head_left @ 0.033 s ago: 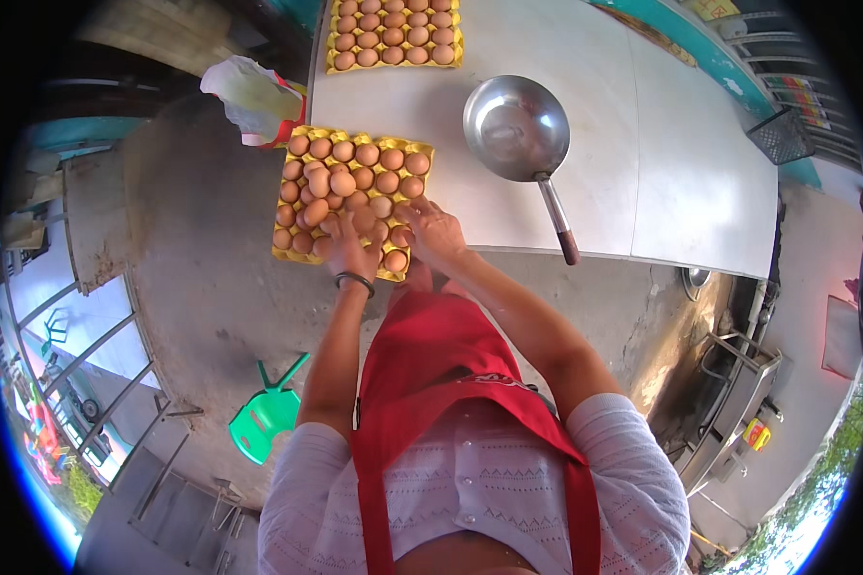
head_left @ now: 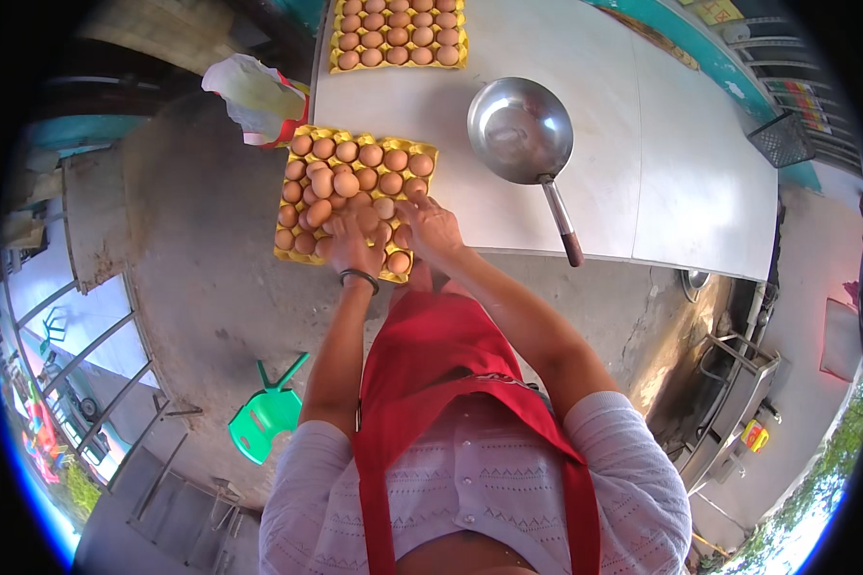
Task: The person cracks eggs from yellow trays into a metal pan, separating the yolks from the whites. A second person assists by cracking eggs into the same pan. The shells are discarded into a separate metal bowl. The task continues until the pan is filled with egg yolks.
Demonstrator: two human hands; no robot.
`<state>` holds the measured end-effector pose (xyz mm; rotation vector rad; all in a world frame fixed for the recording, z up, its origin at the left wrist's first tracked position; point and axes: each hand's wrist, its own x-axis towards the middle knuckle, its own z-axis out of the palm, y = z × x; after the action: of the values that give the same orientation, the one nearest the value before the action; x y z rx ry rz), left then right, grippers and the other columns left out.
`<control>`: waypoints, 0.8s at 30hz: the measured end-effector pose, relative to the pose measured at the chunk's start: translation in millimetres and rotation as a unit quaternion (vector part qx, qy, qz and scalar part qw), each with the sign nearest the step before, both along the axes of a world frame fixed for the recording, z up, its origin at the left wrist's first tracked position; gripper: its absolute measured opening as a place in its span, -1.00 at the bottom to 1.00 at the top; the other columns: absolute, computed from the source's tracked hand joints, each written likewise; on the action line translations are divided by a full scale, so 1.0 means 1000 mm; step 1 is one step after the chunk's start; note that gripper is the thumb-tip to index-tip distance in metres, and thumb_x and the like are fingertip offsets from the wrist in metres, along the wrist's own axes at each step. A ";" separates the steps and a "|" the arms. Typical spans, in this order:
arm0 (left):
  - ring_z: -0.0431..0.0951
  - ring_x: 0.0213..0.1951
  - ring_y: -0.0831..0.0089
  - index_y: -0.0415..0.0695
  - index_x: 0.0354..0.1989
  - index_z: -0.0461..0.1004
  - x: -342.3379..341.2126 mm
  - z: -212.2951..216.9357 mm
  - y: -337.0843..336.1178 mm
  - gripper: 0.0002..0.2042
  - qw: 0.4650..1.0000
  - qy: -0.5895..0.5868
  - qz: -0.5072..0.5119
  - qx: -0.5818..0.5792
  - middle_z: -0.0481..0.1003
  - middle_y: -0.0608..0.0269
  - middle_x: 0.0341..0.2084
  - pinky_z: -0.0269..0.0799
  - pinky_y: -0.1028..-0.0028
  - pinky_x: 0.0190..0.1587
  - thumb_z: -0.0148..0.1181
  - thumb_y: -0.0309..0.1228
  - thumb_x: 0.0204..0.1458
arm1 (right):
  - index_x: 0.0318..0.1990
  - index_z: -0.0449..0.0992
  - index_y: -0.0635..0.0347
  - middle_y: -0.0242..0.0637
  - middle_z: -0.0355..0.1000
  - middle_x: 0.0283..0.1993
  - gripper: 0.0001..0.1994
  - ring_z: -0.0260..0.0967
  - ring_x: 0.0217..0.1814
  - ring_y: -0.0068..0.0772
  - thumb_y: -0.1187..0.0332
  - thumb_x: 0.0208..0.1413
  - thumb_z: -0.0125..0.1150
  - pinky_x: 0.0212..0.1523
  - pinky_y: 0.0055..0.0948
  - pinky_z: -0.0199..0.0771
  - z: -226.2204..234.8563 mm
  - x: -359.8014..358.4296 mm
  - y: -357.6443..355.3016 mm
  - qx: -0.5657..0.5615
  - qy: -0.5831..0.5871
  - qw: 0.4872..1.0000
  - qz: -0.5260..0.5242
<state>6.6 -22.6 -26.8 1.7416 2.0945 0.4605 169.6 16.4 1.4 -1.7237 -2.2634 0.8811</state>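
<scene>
A yellow egg tray full of brown eggs sits at the table's left corner, partly past its edge. Several loose eggs are heaped on top of the others at its middle. My left hand is over the near part of the tray, its fingers curled about a brown egg. At the tray's right side, my right hand has its fingers apart, with the fingertips touching eggs near the rim. A paler egg shows between the two hands. My palms hide some of the near eggs.
A second egg tray stands farther back on the white table. A steel wok lies to the right, its handle reaching past the front edge. An open bag is beside the tray. A green chair is on the floor.
The whole view has shifted very slightly. My hands stay in the same place at the egg tray.
</scene>
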 end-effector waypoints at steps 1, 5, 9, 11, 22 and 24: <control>0.49 -0.15 -0.03 -0.18 0.00 0.35 -0.037 0.006 0.057 -0.43 0.998 0.061 -0.014 -0.016 0.39 0.00 -0.14 0.47 0.10 -0.20 0.35 -0.06 -0.09 | 0.04 0.45 0.04 -0.18 0.40 -0.05 -0.62 0.46 -0.06 -0.02 0.32 0.01 0.22 -0.13 -0.12 0.54 -0.001 -0.047 0.054 0.028 0.042 0.998 -0.030; 0.47 -0.10 0.02 -0.11 -0.01 0.40 -0.044 0.012 0.055 -0.51 0.999 -0.014 0.031 -0.017 0.38 0.05 -0.09 0.46 0.10 -0.16 0.37 -0.23 -0.13 | 0.07 0.41 0.07 -0.10 0.38 0.00 -0.58 0.41 0.03 -0.07 0.24 0.03 0.21 -0.03 -0.13 0.46 0.004 -0.095 0.093 0.046 0.047 0.998 -0.003; 0.47 -0.14 0.17 -0.11 -0.02 0.45 -0.065 0.007 0.024 -0.59 0.984 -0.161 0.061 0.041 0.39 0.09 -0.10 0.49 0.28 -0.29 0.38 -0.40 -0.09 | -0.11 0.43 0.11 -0.20 0.40 -0.05 -0.65 0.32 0.05 -0.18 0.23 -0.06 0.27 -0.04 -0.25 0.34 -0.011 -0.135 0.120 0.109 -0.032 0.993 0.013; 0.48 -0.16 0.30 -0.12 0.02 0.42 -0.068 0.034 0.020 -0.58 0.972 -0.216 0.088 0.022 0.40 0.17 -0.09 0.48 0.42 -0.33 0.36 -0.41 -0.04 | -0.18 0.42 0.14 -0.22 0.43 -0.16 -0.67 0.32 0.05 -0.16 0.25 -0.11 0.28 0.00 -0.24 0.33 -0.020 -0.138 0.122 0.135 0.004 0.991 0.007; 0.44 -0.10 0.63 -0.17 0.28 0.26 -0.009 0.095 0.111 -0.53 0.732 -0.655 0.059 -0.176 0.44 0.37 0.02 0.34 0.66 -0.23 0.16 -0.44 0.19 | 0.19 0.34 0.16 -0.15 0.38 -0.05 -0.48 0.43 -0.16 -0.27 0.46 0.03 0.31 -0.13 -0.37 0.50 0.066 0.024 0.096 -0.080 0.441 0.867 -0.217; 0.50 -0.05 0.55 -0.14 0.28 0.25 0.032 0.106 0.133 -0.52 0.688 -0.687 0.053 -0.229 0.46 0.36 0.00 0.33 0.66 -0.27 0.16 -0.35 0.20 | 0.17 0.34 0.19 -0.16 0.41 -0.04 -0.50 0.43 -0.15 -0.26 0.47 0.05 0.30 -0.11 -0.38 0.49 0.082 0.067 0.092 -0.056 0.419 0.873 -0.245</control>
<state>38.4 110.4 79.7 0.5007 0.9816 0.8175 236.2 108.0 82.9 -1.4242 -1.1704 1.3018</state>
